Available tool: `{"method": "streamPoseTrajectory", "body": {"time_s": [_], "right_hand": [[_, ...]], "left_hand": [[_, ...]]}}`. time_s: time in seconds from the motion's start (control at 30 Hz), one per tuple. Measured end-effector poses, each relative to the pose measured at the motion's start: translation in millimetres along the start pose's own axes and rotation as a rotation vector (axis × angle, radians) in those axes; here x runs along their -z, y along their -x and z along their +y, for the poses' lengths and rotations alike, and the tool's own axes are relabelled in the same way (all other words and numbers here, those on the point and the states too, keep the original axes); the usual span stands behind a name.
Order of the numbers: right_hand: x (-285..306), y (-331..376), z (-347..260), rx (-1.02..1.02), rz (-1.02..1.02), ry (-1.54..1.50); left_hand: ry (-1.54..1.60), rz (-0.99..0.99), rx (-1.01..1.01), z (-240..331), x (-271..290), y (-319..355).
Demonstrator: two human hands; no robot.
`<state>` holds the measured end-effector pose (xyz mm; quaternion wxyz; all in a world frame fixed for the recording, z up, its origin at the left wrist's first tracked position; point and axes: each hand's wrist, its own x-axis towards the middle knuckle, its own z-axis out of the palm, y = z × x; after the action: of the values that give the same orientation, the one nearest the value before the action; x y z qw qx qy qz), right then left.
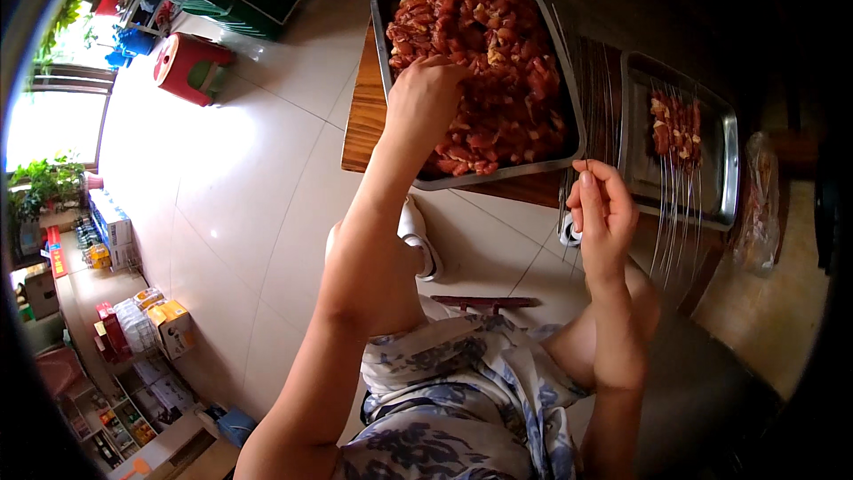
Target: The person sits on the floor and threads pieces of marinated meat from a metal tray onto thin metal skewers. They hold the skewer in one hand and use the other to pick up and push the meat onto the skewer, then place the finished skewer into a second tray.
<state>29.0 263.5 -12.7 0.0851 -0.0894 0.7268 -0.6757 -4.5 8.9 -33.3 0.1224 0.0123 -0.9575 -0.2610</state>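
Nearest the camera, one person's lap in blue-flowered cloth [462, 391] fills the lower edge, partly cut off; two bare forearms rise from it; two white shoes show on the tiled floor [222, 196], one largely hidden behind the left arm, the other behind the right hand. Right hand [604, 218], just before the table edge, pinches one thin metal skewer [582, 138]; thumb and forefinger closed on its lower end; its long axis runs near-upright in the picture, tip pointing away from the person toward the trays; the shaft is hard to trace against the table. Left hand [426, 98] reaches farther, fingers curled down into the meat [498, 53]; fingertips buried, so whether they grasp a piece cannot be told. Two metal trays on one wooden table [360, 124]: large tray [489, 180] heaped with red meat pieces, uncountable; small tray [730, 160] to the right bearing a few loaded skewers; loose skewers lie between, number unclear. Farthest left, one red stool [191, 67].
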Motion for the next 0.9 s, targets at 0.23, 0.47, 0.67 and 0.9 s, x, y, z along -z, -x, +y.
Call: {"method": "streamPoseTrajectory", "body": {"time_s": [0.23, 0.47, 0.67, 0.9], "right_hand": [[0.7, 2.0, 5.9, 0.086, 0.009, 0.16], [-5.2, 2.5, -4.3, 0.141, -0.044, 0.358], [-6.0, 2.5, 1.9, 0.225, -0.037, 0.399], [-4.4, 3.2, 2.9, 0.192, -0.018, 0.399]], "left_hand": [[1.027, -0.061, 0.451, 5.7, 20.6, -7.9], [1.652, 0.049, 0.446, 6.8, 18.8, -13.8], [1.768, 0.074, 0.382, 11.5, 20.5, -15.9], [1.719, 0.072, 0.343, 15.0, 15.3, -15.8]]}}
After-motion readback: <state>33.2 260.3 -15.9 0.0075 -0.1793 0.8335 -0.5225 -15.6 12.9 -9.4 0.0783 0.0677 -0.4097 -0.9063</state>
